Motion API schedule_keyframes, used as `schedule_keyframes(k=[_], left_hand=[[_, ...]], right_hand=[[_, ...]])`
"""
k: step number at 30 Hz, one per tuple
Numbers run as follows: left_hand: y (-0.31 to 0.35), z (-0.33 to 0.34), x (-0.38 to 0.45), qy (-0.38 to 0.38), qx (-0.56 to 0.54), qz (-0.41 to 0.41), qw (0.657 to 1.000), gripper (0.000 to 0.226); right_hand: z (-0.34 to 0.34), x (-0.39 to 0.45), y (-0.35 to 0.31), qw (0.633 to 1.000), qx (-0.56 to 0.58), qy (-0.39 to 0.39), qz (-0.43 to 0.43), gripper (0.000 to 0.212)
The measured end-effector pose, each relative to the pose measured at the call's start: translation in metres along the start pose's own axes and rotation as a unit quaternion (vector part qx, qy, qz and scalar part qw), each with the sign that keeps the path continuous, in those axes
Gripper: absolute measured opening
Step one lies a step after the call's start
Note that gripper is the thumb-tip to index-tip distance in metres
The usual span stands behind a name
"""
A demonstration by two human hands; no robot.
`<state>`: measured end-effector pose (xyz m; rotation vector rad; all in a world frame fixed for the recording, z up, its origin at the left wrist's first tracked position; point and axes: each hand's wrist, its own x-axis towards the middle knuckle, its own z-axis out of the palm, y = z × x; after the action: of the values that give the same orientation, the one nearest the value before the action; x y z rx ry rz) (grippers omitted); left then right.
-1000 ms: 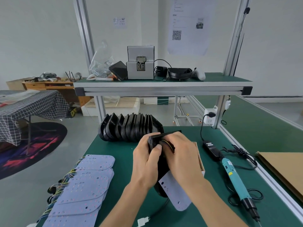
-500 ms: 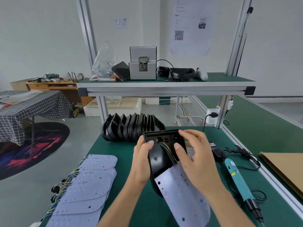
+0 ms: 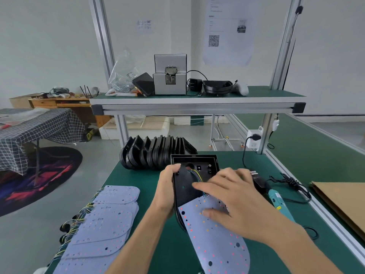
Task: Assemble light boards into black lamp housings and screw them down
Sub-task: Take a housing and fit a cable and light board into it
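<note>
A black lamp housing (image 3: 194, 171) lies open side up on the green bench. My left hand (image 3: 167, 189) grips its left rim, thumb over the edge. A pale light board (image 3: 215, 246) with coloured dots sticks out of the housing's near end, joined to it by coloured wires (image 3: 197, 175). My right hand (image 3: 229, 196) lies spread over the housing's right side; its fingers stretch out flat and its thumb presses on the board's top end.
A stack of light boards (image 3: 104, 220) with wire bundles lies at the left. A row of black housings (image 3: 156, 153) stands behind. A teal electric screwdriver (image 3: 278, 202) and its cable lie right, cardboard (image 3: 343, 206) beyond. The upper shelf holds a grey screw feeder (image 3: 170, 75).
The housing has been turned from on edge to lying flat, open side up. The light board has swung out towards me, and my right hand has come down flat onto it.
</note>
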<state>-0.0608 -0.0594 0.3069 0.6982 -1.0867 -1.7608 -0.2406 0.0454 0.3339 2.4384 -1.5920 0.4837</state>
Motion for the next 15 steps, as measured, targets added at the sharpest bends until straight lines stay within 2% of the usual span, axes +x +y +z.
schedule_keyframes(k=[2,5,7,11,15], left_hand=[[0.002,0.001,-0.002,-0.003,0.015,0.004,1.0,0.034],[0.003,-0.002,-0.005,0.006,0.032,-0.009,0.999,0.036],[0.002,-0.004,-0.007,-0.006,0.046,-0.019,0.999,0.036],[-0.002,0.004,-0.015,-0.018,0.068,-0.022,0.997,0.036],[-0.005,0.01,-0.014,0.006,0.072,0.003,0.997,0.056]], right_hand=[[0.0,0.006,0.001,0.998,0.013,-0.051,-0.016,0.051],[-0.005,0.011,0.005,0.993,0.109,-0.042,-0.033,0.027],[-0.011,0.015,0.009,0.988,0.154,-0.022,-0.015,0.019],[-0.019,0.027,0.02,0.973,0.226,0.013,0.053,0.014],[-0.012,0.033,0.022,0.961,0.254,0.054,0.094,0.018]])
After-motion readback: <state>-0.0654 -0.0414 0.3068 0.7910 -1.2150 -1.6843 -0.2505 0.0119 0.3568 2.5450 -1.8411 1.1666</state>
